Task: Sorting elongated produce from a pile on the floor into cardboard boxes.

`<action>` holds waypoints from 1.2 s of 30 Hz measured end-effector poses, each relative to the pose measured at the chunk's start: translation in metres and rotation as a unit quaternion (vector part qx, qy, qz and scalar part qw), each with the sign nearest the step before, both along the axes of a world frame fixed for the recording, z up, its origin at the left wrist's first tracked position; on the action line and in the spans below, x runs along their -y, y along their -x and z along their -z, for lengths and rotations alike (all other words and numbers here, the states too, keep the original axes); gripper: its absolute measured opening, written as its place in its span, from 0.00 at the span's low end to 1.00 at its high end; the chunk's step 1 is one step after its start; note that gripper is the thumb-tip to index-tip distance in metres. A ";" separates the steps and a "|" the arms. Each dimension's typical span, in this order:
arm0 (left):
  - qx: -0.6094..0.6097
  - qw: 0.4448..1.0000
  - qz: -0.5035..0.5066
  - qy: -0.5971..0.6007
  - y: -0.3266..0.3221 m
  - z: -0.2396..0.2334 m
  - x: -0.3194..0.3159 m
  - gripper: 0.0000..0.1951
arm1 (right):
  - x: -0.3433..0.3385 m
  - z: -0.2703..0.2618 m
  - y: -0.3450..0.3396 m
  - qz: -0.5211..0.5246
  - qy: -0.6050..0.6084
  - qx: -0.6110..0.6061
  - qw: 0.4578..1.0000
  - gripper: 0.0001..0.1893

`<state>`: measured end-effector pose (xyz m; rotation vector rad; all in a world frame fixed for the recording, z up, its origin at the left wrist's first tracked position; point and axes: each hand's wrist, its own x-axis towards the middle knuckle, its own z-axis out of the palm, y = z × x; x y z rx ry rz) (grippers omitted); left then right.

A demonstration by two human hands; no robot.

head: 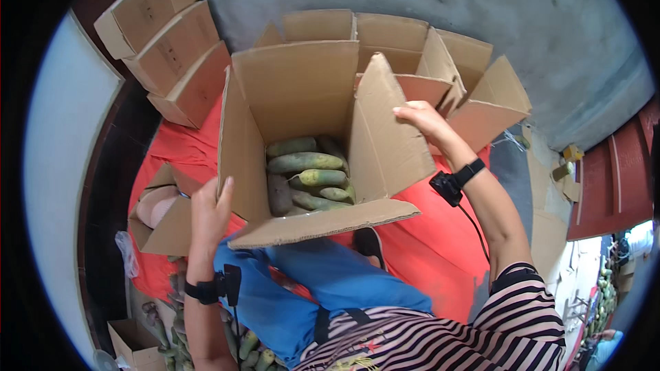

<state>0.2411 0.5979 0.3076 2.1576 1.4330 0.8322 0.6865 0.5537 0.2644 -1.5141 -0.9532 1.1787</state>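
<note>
A tall cardboard box (pixel 299 82) with its flaps raised stands before me, tilted so that its inside shows. Several green radishes (pixel 305 163) lie at its bottom. My left hand (pixel 211 211) grips the left wall by its upper edge, thumb up. On the other side, my right hand (pixel 423 117) holds the right flap, with the thumb over its edge. The near flap (pixel 325 224) leans outward over my knees. Each wrist wears a black strap with a small device.
Closed cardboard boxes (pixel 170 46) are stacked at the upper left. Open boxes (pixel 397 41) stand behind, by the grey wall. Red cloth (pixel 438 237) covers the floor. A smaller open box (pixel 175 226) is at left. More radishes (pixel 250 345) lie below me.
</note>
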 end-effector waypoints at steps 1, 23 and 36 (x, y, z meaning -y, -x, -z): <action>-0.023 0.998 0.050 -0.030 -0.012 -0.007 0.003 0.13 | 0.026 -0.007 -0.010 0.014 0.005 0.000 1.000 0.16; 0.001 0.829 0.549 0.105 -0.265 0.034 0.230 0.17 | 0.669 0.105 -0.110 0.402 0.437 0.312 0.742 0.21; -0.105 0.993 0.057 -0.023 0.003 0.066 0.094 0.14 | 0.313 -0.217 0.007 0.004 -0.523 0.525 0.672 0.24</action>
